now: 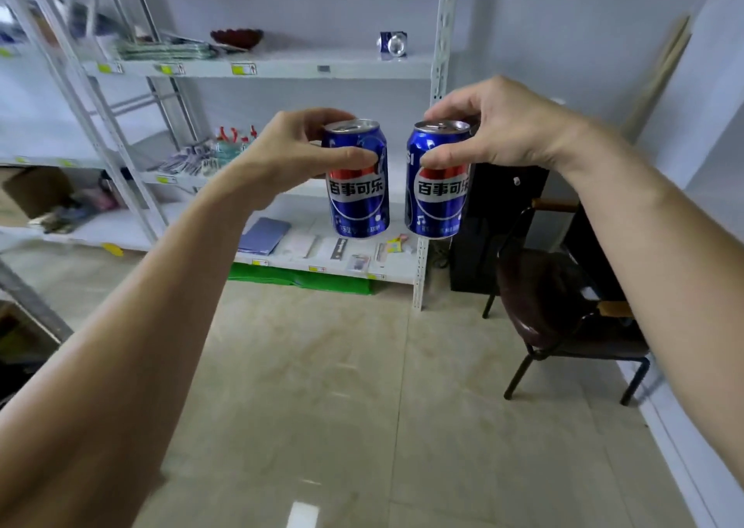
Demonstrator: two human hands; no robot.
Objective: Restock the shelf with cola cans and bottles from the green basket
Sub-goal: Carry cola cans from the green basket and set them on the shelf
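Before shelf (282, 69): 2 held cola cans (358, 181)

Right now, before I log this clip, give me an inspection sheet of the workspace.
Surface: white metal shelf unit, several tiers, yellow price tags on the edges.
Job's things: two upright blue cola cans, left can and right can, held in the air; another can on its side on the upper tier; green basket not identifiable.
Clutter: dark red bowl, folded cloths, packets and cards on the tiers.
Hands: left hand grips the left can; right hand grips the right can.
Cables: nothing seen.
Surroundings: tiled floor, dark chair, black cabinet.
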